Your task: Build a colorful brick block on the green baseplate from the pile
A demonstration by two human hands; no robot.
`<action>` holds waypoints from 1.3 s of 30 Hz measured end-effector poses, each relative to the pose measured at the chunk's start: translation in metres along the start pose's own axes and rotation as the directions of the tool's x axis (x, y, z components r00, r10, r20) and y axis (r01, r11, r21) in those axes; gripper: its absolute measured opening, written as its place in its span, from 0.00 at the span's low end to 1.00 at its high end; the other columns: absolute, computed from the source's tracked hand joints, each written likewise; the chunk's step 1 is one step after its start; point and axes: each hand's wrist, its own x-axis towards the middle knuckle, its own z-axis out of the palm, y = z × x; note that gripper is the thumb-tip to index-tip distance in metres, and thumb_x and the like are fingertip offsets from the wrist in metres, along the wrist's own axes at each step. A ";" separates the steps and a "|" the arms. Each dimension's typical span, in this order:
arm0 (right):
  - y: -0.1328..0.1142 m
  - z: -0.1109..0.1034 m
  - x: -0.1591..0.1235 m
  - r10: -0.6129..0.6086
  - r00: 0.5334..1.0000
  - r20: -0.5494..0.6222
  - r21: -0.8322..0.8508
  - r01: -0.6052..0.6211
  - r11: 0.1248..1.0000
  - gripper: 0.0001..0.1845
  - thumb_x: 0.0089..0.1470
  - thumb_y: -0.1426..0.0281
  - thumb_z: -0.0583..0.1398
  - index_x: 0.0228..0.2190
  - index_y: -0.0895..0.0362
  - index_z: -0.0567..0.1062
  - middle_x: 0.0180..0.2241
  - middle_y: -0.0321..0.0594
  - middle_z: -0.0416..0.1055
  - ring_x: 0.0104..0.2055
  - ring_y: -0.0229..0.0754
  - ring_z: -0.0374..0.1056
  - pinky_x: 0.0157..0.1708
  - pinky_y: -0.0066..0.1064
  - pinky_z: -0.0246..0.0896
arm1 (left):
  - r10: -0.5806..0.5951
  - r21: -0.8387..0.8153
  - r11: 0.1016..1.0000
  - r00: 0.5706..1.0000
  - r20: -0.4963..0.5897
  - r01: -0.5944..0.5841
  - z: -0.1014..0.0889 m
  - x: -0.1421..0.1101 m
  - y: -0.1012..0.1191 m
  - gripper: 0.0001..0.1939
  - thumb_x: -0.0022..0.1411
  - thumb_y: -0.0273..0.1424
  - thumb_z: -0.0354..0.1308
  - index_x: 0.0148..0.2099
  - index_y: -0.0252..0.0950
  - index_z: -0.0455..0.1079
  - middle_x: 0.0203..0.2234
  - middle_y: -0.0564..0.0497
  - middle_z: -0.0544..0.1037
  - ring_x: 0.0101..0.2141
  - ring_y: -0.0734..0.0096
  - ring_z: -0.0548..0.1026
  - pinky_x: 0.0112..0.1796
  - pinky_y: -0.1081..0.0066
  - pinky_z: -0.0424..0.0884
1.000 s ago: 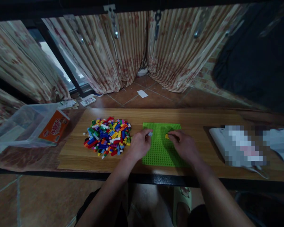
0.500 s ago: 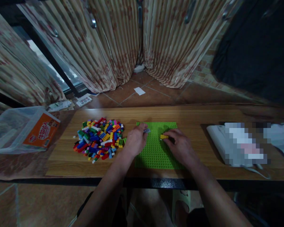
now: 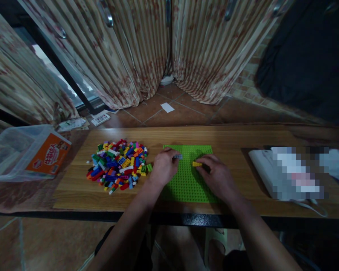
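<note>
the orange label (image 3: 52,153) on the clear plastic bin (image 3: 15,145) carries large white chinese characters. the first reads "牛" and the last two read "达人"; the character between them is unclear. smaller marks on this label are illegible. the flat white item (image 3: 101,119) on the floor bears dark print, too small to read.

Curtains (image 3: 141,56) beyond the table (image 3: 243,135)
</note>
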 end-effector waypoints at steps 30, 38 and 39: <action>-0.013 0.045 0.025 -0.035 0.991 -0.127 -0.036 0.031 0.999 0.14 0.59 0.63 0.57 0.38 0.51 0.81 0.43 0.44 0.72 0.46 0.50 0.65 0.48 0.46 0.62 | 0.008 -0.168 0.986 0.998 0.055 0.001 -0.008 -0.001 -0.011 0.19 0.58 0.20 0.53 0.50 0.37 0.74 0.40 0.49 0.79 0.39 0.70 0.77 0.46 0.69 0.73; -0.014 0.043 0.026 -0.029 0.990 -0.137 -0.012 0.028 1.000 0.15 0.59 0.61 0.56 0.36 0.52 0.81 0.42 0.45 0.72 0.46 0.51 0.66 0.49 0.47 0.61 | -0.095 -0.250 0.963 0.995 0.040 0.102 -0.013 -0.004 -0.015 0.20 0.58 0.18 0.49 0.50 0.34 0.71 0.39 0.48 0.80 0.40 0.71 0.78 0.45 0.72 0.73; -0.014 0.043 0.026 -0.031 0.990 -0.137 -0.013 0.030 0.999 0.15 0.59 0.61 0.57 0.36 0.52 0.81 0.42 0.46 0.73 0.46 0.50 0.66 0.49 0.47 0.61 | -0.101 -0.249 0.963 0.994 0.040 0.107 -0.013 -0.004 -0.014 0.19 0.58 0.18 0.49 0.50 0.34 0.72 0.39 0.48 0.80 0.40 0.72 0.78 0.45 0.72 0.73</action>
